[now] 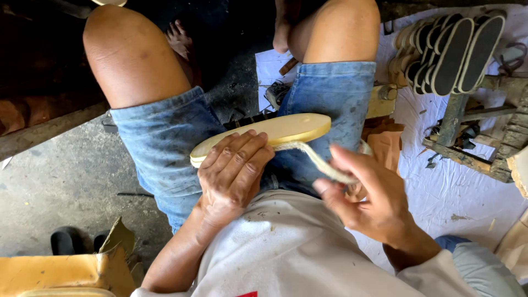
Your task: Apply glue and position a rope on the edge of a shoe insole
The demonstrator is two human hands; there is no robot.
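A pale yellow shoe sole (286, 127) lies across my lap, resting on my denim shorts. My left hand (232, 173) presses down on its near end, fingers curled over the edge. A braided cream rope (316, 159) runs from under the sole's edge toward my right hand (369, 195), which pinches the rope between thumb and fingers and holds it taut to the right of the sole.
A row of finished soles with dark bottoms and rope edges (448, 52) stands at the top right on a white sheet (462, 187). Wooden pieces and tools (484, 137) lie beside them. A yellow container (60, 272) sits at bottom left on the concrete floor (60, 181).
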